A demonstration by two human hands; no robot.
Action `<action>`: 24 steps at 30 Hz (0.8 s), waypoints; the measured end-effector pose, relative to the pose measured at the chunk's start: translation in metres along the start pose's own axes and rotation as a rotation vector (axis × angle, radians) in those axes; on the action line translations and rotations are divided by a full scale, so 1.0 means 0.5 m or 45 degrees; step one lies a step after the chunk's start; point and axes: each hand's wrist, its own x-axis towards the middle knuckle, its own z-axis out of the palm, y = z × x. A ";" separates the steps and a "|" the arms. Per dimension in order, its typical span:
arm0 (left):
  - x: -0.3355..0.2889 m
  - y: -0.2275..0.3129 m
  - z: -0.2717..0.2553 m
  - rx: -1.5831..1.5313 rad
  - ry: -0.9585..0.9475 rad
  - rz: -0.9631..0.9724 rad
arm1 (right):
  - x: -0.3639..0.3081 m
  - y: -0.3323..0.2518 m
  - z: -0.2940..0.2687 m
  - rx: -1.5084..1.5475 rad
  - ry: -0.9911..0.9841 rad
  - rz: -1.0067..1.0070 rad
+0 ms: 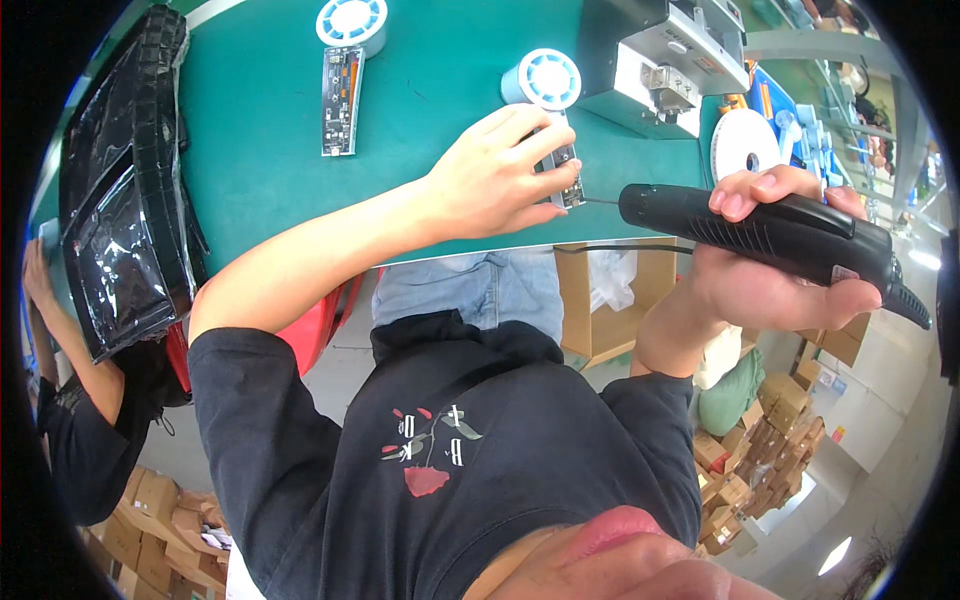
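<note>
My right hand is wrapped round a black electric screwdriver, whose thin bit points left at the end of a small device. That device is a handheld fan with a round white and light-blue head and an exposed circuit board in its handle. My left hand grips the handle near the table's front edge, fingers curled over the board. The bit's tip seems to meet the handle's near end; whether it sits in a screw cannot be seen. A second such fan lies farther left, its board facing up.
A black and silver box-shaped machine stands at the back right, beside a white reel. Black plastic packaging lies along the green table's left side. Below the edge is an open cardboard box. Another person's arm shows far left.
</note>
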 end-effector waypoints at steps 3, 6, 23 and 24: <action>0.001 0.000 -0.002 -0.002 -0.010 -0.001 | -0.002 0.002 0.002 0.012 0.009 -0.015; 0.000 -0.001 0.001 -0.027 0.012 0.006 | -0.003 -0.003 0.002 0.008 -0.011 -0.018; -0.001 0.000 0.001 0.009 -0.018 -0.004 | -0.020 0.020 -0.004 -0.090 -0.032 -0.086; 0.000 0.000 0.001 0.007 -0.015 -0.001 | -0.021 0.021 -0.005 -0.090 -0.041 -0.088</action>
